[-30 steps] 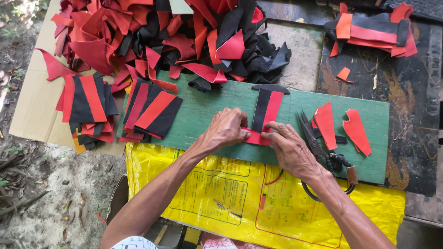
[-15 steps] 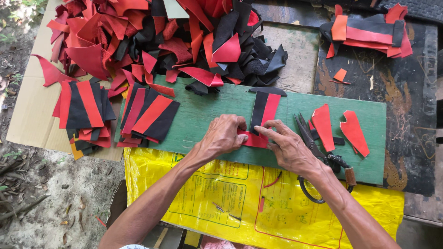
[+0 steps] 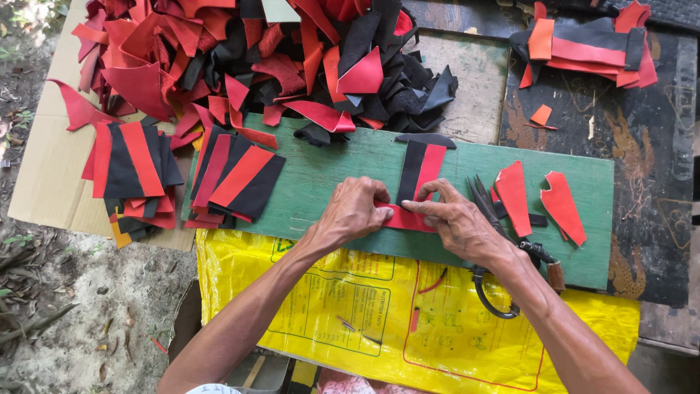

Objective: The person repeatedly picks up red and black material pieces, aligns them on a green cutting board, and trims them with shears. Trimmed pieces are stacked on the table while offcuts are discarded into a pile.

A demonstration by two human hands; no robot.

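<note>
Head camera shows your left hand (image 3: 354,213) and right hand (image 3: 459,222) meeting on a red strip (image 3: 408,219), fingers pressed flat on it rather than closed around it. It lies on the green board (image 3: 328,171), across the foot of an upright black-and-red piece (image 3: 421,171). You are, it seems, joining the strip to that piece (the contact itself is hidden under your fingers). Next move asks for an even press along the whole strip, keeping edges aligned. Scissors (image 3: 496,241) wait just beside your right wrist, scrap pile (image 3: 255,58) above
</note>
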